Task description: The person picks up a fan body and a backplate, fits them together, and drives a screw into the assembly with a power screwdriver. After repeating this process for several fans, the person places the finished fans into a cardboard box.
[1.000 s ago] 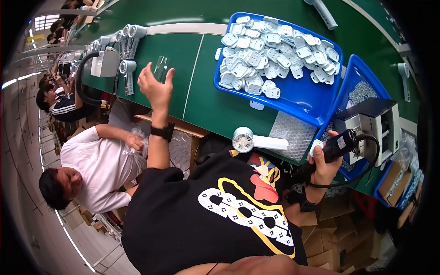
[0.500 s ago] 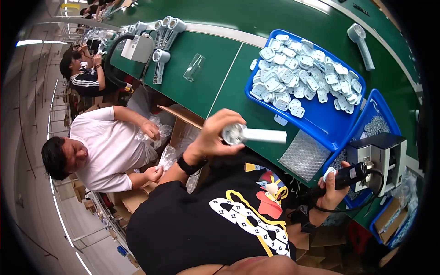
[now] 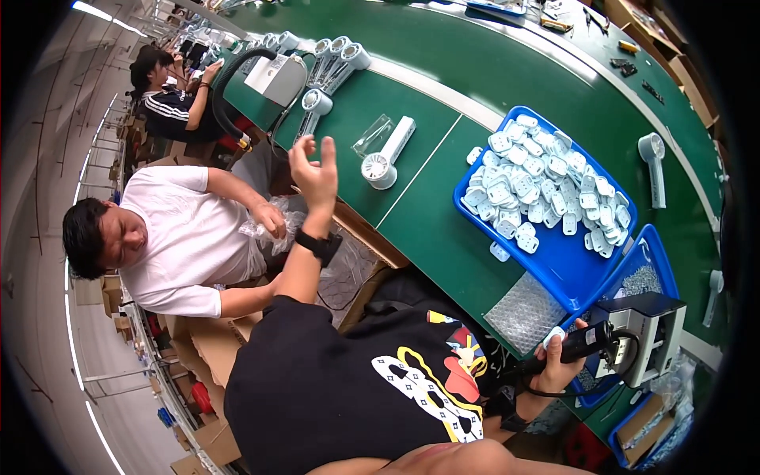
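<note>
- The left hand (image 3: 317,184) is empty now; its grip is apart, with the fingers spread and lifted above the front edge of the green worktop (image 3: 431,207).
- Half a second ago this hand was holding the white handheld fan with round head and straight handle (image 3: 390,153); now the fan lies on the worktop, to the right of the hand and not touching it.
- The fan is just beside the clear, box-like plastic piece (image 3: 374,135), which was lying alone there before.
- The right hand (image 3: 557,370) has the same hold as earlier: its grip is clamped on the black cylindrical power tool with cable (image 3: 584,340), and a small pale rounded plate (image 3: 552,336) is also kept at the fingers.
- The blue plastic tray (image 3: 571,277) with many similar plates has not changed, and the bubble-wrap sheet (image 3: 524,313) lies near it.
- At the left, a co-worker in a white T-shirt (image 3: 178,214) continues to handle clear plastic bags (image 3: 257,233).
</note>
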Demonstrator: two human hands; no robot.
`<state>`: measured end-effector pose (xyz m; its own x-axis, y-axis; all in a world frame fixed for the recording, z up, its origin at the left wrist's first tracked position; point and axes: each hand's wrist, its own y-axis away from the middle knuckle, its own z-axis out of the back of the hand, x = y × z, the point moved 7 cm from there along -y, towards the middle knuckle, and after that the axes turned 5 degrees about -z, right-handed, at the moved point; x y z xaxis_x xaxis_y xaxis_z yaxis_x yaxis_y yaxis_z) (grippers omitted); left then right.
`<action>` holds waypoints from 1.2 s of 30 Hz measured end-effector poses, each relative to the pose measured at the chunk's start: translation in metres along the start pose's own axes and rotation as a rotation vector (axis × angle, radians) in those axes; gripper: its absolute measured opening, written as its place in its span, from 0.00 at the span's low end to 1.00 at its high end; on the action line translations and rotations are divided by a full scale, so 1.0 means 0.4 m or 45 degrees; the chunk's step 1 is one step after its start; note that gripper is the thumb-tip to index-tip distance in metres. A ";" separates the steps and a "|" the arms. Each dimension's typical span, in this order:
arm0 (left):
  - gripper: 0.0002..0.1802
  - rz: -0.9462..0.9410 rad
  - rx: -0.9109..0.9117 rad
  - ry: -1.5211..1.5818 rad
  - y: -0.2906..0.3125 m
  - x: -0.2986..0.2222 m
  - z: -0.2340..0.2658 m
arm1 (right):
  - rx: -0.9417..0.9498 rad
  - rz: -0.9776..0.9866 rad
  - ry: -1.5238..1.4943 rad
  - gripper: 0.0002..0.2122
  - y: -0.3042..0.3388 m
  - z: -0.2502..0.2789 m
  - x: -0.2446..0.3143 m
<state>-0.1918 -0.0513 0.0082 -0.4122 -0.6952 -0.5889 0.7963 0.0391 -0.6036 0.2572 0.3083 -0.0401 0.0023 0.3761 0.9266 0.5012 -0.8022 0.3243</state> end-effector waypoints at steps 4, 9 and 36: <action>0.25 -0.190 -0.177 -0.882 -0.125 0.238 -0.013 | -0.013 -0.047 0.009 0.30 -0.005 -0.008 -0.008; 0.26 -0.027 0.460 -0.562 -0.185 0.384 -0.046 | 0.009 -0.005 0.067 0.32 0.004 -0.024 0.011; 0.28 -1.153 1.958 1.418 0.529 -0.870 -0.136 | 0.268 0.042 0.105 0.36 0.061 -0.120 0.127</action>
<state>0.0963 0.2381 0.0561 -0.3655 0.4690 -0.8040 -0.3347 -0.8722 -0.3566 0.2281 0.2857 0.0238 -0.0448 0.3049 0.9513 0.6715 -0.6959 0.2547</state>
